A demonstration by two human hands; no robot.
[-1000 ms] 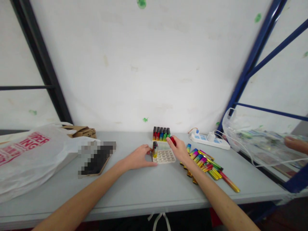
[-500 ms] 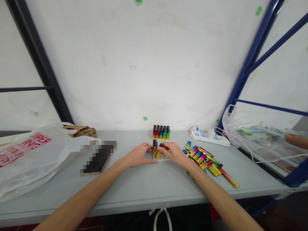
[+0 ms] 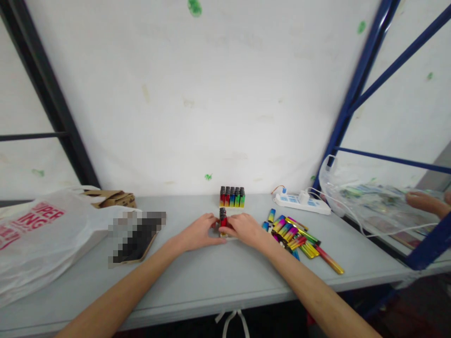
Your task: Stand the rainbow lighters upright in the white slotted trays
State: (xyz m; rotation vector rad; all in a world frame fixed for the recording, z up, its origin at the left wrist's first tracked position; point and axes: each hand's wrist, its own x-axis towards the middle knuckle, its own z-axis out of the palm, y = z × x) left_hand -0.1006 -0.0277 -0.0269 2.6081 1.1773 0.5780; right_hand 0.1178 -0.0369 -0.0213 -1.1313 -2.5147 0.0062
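Note:
A small white tray lies on the table between my hands, mostly covered by them. Red lighters with black tops stand upright at its left end. My left hand curls round that left end, thumb along the near edge and fingers at the far side. With thumb and fingertips, my right hand grips a red lighter at the row; its lower part is hidden. Just behind stands a full block of lighters in red, blue and green. To the right lies a loose heap of colourful lighters.
A white power strip with a cable sits at the back right. Left are a phone, a white plastic bag and folded cardboard. Another person's hand is at far right, near clear plastic bags.
The tilted lighter in my right hand is now upright among the standing ones. My right hand has shifted slightly left along the tray. The view has turned a little to the right.

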